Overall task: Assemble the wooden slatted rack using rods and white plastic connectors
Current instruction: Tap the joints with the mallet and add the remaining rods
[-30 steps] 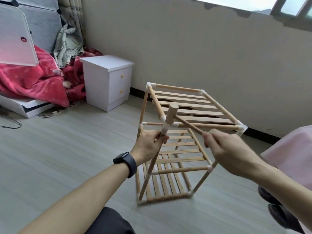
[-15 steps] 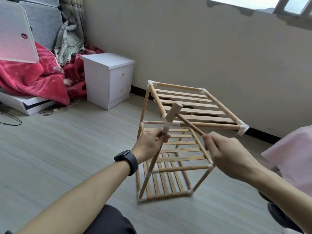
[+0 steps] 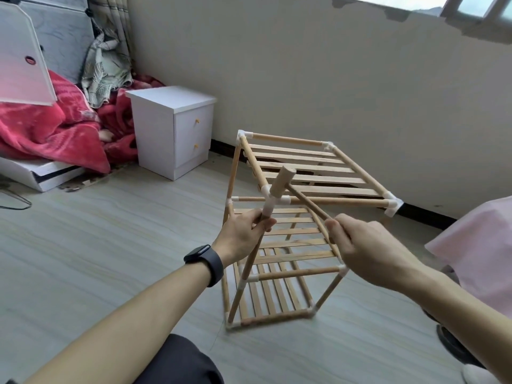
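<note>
wooden rack point(image 3: 304, 173) stands mid-floor point(image 3: 110, 259) | left hand point(image 3: 243, 236) grips upright rod point(image 3: 249, 270) just under white connector point(image 3: 273, 202) | right hand point(image 3: 368, 253) grips slanting rod point(image 3: 307, 203) | best bet: brace connector, push rod straight along socket, no twisting

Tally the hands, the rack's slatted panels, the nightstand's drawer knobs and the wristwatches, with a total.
Hands: 2, left hand gripping the upright rod, right hand pinching the slanted rod
Slatted panels: 3, top, middle, bottom
Drawer knobs: 2
Wristwatch: 1
Total: 8
</note>
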